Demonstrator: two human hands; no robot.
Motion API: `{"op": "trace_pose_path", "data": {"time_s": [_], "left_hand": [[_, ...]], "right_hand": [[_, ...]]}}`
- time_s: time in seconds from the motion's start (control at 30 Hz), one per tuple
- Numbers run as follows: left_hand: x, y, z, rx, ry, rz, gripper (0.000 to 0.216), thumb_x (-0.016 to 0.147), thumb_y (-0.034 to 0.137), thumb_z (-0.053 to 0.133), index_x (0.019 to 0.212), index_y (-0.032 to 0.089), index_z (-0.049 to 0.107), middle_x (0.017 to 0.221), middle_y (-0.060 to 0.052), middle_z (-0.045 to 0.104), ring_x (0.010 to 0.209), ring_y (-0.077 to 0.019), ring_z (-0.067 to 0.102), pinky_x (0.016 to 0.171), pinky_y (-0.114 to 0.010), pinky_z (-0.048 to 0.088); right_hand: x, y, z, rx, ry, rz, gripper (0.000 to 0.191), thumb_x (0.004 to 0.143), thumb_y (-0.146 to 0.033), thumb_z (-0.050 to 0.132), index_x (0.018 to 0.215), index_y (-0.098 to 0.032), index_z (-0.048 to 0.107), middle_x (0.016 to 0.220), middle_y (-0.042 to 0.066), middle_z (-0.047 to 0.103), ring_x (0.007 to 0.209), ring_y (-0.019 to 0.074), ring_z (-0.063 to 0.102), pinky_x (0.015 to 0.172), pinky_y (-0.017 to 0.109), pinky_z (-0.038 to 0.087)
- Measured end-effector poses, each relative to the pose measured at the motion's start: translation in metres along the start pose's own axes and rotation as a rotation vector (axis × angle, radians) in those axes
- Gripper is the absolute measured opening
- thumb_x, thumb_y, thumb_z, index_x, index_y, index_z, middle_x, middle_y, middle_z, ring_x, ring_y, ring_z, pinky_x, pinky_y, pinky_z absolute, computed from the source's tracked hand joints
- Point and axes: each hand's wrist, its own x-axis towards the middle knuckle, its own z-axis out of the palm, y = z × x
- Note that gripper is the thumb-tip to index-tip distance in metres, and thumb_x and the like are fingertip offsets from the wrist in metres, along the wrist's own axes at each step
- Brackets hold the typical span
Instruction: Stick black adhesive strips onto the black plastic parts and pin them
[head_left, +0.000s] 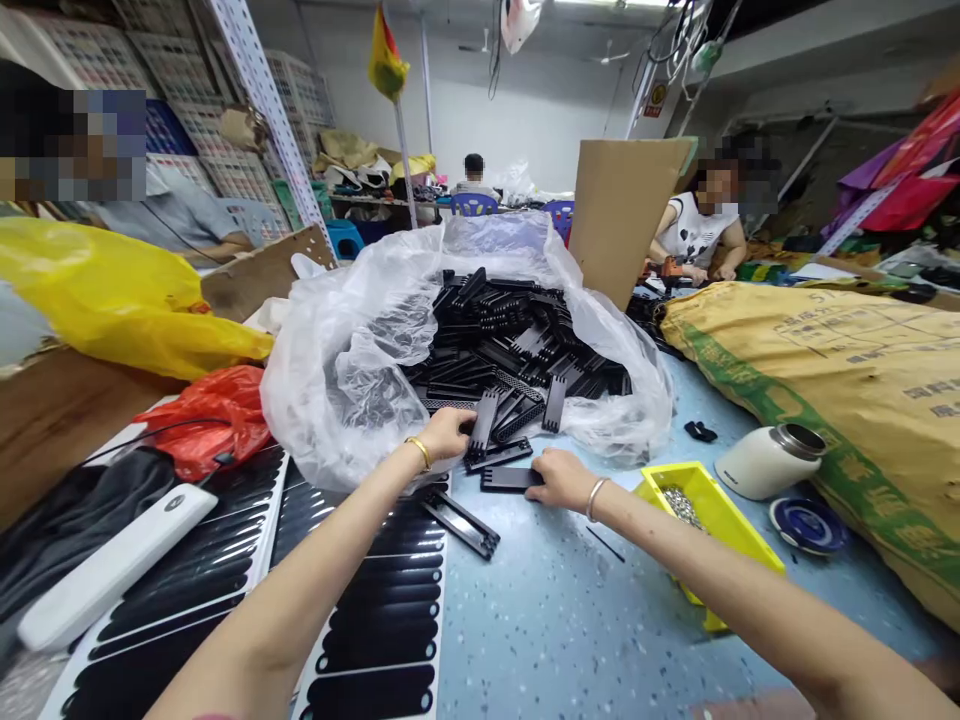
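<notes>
My left hand (448,432) is at the front of the pile, its curled fingertips on the edge of a slotted black plastic piece (484,424) that stands tilted. My right hand (564,478) has its fingers closed round the right end of a flat black plastic strip (504,480) on the blue table. Behind both hands, a clear plastic bag (337,400) lies open with a heap of similar black pieces (517,340) spilling forward. An open black frame (463,525) lies nearer to me, partly over the sheets of black strips.
Sheets of glossy black strips (375,650) cover the left front. To the right are a yellow bin (739,530) of small metal parts, a white flask (765,462), a blue lid (808,525) and a large yellow sack (847,370). A cardboard sheet (626,215) stands behind. Other people sit around.
</notes>
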Motion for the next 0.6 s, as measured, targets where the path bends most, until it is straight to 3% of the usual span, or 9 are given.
{"op": "trace_pose_path", "data": {"time_s": [0.13, 0.2, 0.27, 0.4, 0.6], "left_hand": [[-0.056, 0.017, 0.0, -0.085, 0.012, 0.081, 0.047, 0.079, 0.015, 0.05, 0.125, 0.019, 0.06, 0.124, -0.003, 0.065, 0.116, -0.0191, 0.058, 0.098, -0.029, 0.045], [-0.086, 0.022, 0.007, -0.072, -0.036, 0.186, 0.045, 0.076, 0.012, 0.053, 0.12, 0.021, 0.063, 0.123, -0.005, 0.065, 0.12, -0.0228, 0.056, 0.1, -0.035, 0.044], [-0.109, 0.027, 0.018, 0.098, -0.099, 0.245, 0.04, 0.069, 0.006, 0.056, 0.106, 0.018, 0.068, 0.12, -0.012, 0.065, 0.125, -0.0321, 0.049, 0.1, -0.046, 0.042], [-0.127, 0.034, 0.038, 0.287, -0.102, 0.196, 0.022, 0.073, 0.003, 0.052, 0.088, 0.011, 0.066, 0.114, -0.019, 0.063, 0.125, -0.0397, 0.045, 0.095, -0.052, 0.039], [-0.139, 0.044, 0.041, 0.159, -0.086, 0.201, 0.015, 0.086, 0.016, 0.047, 0.094, 0.016, 0.06, 0.11, -0.014, 0.065, 0.121, -0.0327, 0.05, 0.095, -0.047, 0.038]], "right_hand": [[-0.016, 0.011, 0.0, 0.011, -0.006, 0.026, 0.044, 0.077, -0.055, 0.062, 0.095, -0.015, 0.07, 0.094, 0.014, 0.069, 0.086, 0.0264, 0.064, 0.067, 0.029, 0.042], [-0.02, 0.013, 0.0, 0.013, 0.024, 0.055, 0.044, 0.083, -0.055, 0.055, 0.095, -0.014, 0.069, 0.094, 0.015, 0.068, 0.088, 0.0272, 0.064, 0.069, 0.031, 0.042], [-0.022, 0.01, 0.0, 0.016, 0.038, 0.069, 0.038, 0.086, -0.048, 0.054, 0.09, -0.013, 0.069, 0.095, 0.016, 0.068, 0.09, 0.0276, 0.063, 0.071, 0.032, 0.042], [-0.029, -0.007, 0.008, 0.042, 0.044, 0.041, 0.022, 0.082, -0.033, 0.062, 0.09, -0.014, 0.067, 0.1, 0.014, 0.068, 0.095, 0.0261, 0.061, 0.076, 0.031, 0.042], [-0.046, -0.017, 0.025, 0.115, 0.094, 0.06, 0.025, 0.081, -0.019, 0.058, 0.105, -0.013, 0.06, 0.102, 0.012, 0.068, 0.094, 0.0222, 0.062, 0.077, 0.029, 0.043]]}}
